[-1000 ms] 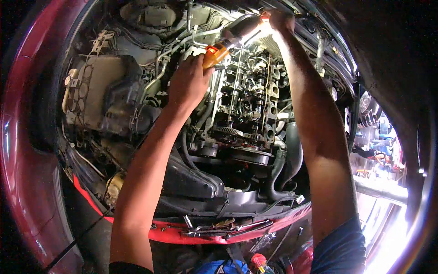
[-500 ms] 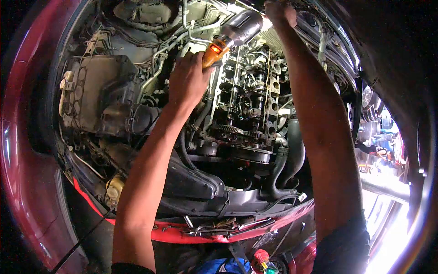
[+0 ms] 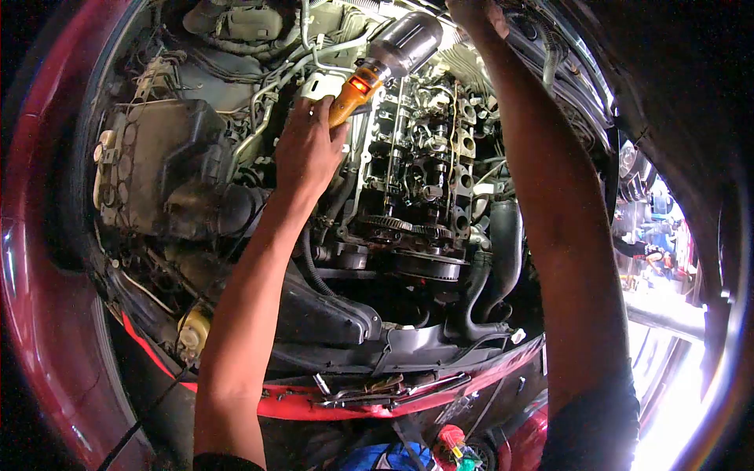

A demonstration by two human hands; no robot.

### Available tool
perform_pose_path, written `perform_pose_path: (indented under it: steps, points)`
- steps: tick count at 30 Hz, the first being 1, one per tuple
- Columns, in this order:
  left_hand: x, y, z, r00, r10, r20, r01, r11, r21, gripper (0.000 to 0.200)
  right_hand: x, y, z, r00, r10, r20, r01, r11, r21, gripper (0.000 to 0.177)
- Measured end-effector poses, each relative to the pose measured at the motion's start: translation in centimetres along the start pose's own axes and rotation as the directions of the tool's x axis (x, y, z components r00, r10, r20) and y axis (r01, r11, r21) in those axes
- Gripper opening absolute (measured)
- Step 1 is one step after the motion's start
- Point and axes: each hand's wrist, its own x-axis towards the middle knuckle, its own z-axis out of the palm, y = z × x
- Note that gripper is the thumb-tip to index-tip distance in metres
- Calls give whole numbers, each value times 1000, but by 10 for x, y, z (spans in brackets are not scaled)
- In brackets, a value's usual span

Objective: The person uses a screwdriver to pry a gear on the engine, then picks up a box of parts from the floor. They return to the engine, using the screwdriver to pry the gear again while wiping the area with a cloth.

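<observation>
My left hand is closed around the orange handle of a work light. The lamp's dark, wide head tilts up to the right over the back of an opened engine, and a red glow shows on the handle. Camshafts and two toothed gears lie exposed in the engine. At the top edge of the view, my right hand reaches behind the engine. Its fingers look curled but are partly cut off by the frame, so whatever they hold is hidden.
A black air filter box sits left of the engine, with hoses on the right. Several metal tools lie along the red front edge. The raised hood hangs at the right. Below are blue and red items on the floor.
My left hand and the work light have shifted slightly left in view. My right hand sits a little higher and further left. The whole scene has also shifted slightly left.
</observation>
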Motion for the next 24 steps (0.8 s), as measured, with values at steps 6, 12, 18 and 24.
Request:
perform_pose_path:
  steps: [6, 12, 18, 24]
  points:
    - [0, -3, -5, 998, -30, 55, 28, 999, 36, 44, -7, 2, 2, 999, -34, 8, 34, 999, 33, 27]
    - [-11, -7, -3, 996, -56, 66, 53, 997, 48, 49, -18, 12, -1, 999, -51, 8, 50, 995, 87, 24]
    - [-22, -13, -5, 999, 20, -29, -20, 1000, 8, 59, -41, 46, -18, 995, -92, 28, 81, 956, 282, 21]
    - [-52, -7, -53, 990, -4, -142, 21, 993, 115, 54, -139, 121, -86, 986, -45, 162, -55, 824, 564, 19]
